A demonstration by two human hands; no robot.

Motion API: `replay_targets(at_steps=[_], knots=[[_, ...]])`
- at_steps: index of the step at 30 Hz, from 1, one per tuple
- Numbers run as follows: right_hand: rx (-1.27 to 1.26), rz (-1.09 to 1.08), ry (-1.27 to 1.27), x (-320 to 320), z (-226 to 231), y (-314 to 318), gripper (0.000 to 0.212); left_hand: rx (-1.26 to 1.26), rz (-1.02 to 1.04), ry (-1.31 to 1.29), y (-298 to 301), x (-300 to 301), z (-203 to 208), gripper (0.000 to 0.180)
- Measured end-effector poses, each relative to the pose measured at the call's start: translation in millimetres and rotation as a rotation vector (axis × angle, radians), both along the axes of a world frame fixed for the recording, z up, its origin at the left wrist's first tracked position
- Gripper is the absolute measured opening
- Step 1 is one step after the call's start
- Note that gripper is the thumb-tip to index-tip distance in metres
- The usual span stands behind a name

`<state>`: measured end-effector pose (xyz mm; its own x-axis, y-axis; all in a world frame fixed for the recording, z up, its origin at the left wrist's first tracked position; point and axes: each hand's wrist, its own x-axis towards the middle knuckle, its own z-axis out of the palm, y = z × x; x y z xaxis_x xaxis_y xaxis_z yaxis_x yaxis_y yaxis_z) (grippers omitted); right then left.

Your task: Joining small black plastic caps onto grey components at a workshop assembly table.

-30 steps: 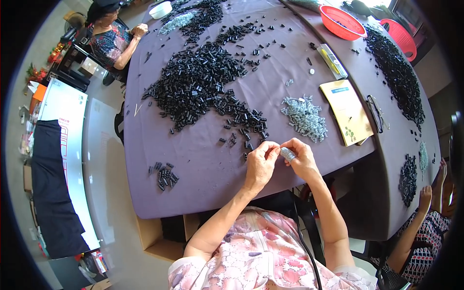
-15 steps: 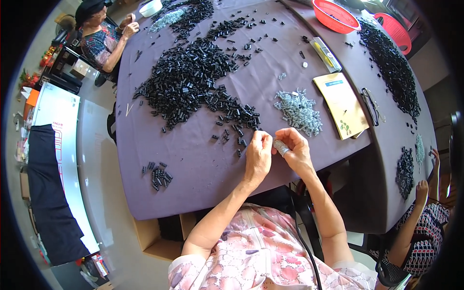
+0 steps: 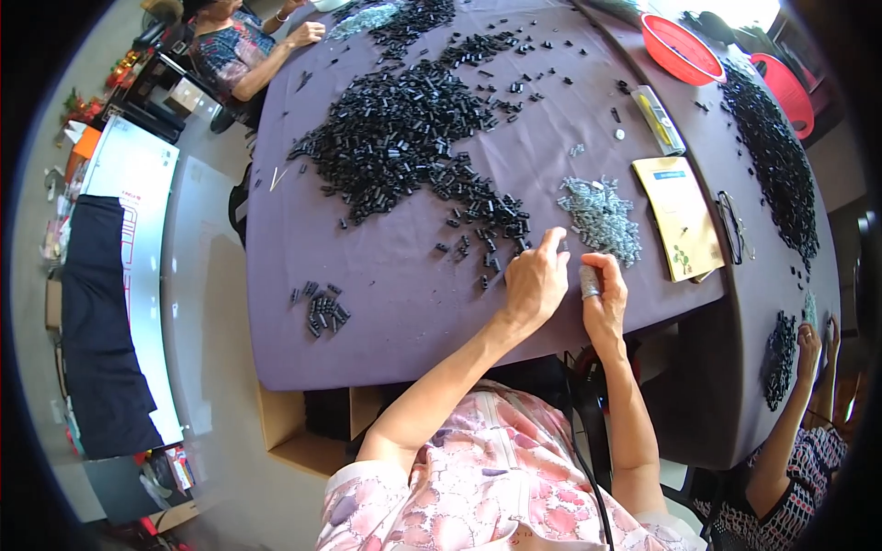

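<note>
My left hand [image 3: 537, 283] is raised over the table edge, fingers bent, index finger and thumb close together. A tiny dark piece [image 3: 564, 245] shows at its fingertips; I cannot tell whether it is gripped. To its right, my right hand [image 3: 604, 298] has its fingers curled toward the thumb, and a silvery wrap [image 3: 589, 281] covers one digit. What it holds, if anything, is hidden. Just beyond both hands lies a heap of small pale, clear-looking pieces [image 3: 602, 220]. Short black tubular pieces [image 3: 404, 138] form a large pile ahead and to the left.
A small group of black pieces [image 3: 323, 310] lies at the near left. Right of the pale heap are a yellow booklet [image 3: 678, 216], eyeglasses [image 3: 732, 225] and a clear-lidded case [image 3: 660, 121]. A red basket [image 3: 682, 50] stands farther back. Other people sit at the far left and right.
My hands, close together before, have moved apart. The left hand has reached forward toward the pale heap, while the right stays near the table edge. The view has shifted slightly.
</note>
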<state>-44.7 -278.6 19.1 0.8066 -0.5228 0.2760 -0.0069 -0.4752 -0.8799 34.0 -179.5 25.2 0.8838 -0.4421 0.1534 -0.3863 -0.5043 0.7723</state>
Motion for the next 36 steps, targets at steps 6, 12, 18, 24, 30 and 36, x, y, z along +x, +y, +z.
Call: replay_targets(at_steps=[6,12,18,24,30,36], knots=[[0.061,-0.01,0.017,0.8,3.2,4.1,0.02,-0.095,0.174,-0.136,86.1,3.2,6.7,0.008],[0.198,0.096,0.053,3.6,1.1,12.8,0.023,0.01,0.262,-0.266,142.3,44.9,-11.0,0.012],[0.265,0.226,-0.01,5.9,-9.7,16.2,0.023,0.072,0.172,-0.186,137.5,54.4,-17.9,0.02],[0.36,0.235,0.047,7.0,-12.4,16.5,0.03,0.136,0.177,-0.19,136.2,54.1,-18.5,0.014],[0.223,0.206,0.016,11.2,-21.0,16.9,0.03,0.103,0.181,-0.166,134.8,51.2,-16.1,0.009],[0.138,0.217,-0.009,10.4,-18.7,19.8,0.031,0.183,0.213,-0.235,120.3,42.6,-7.3,0.018]])
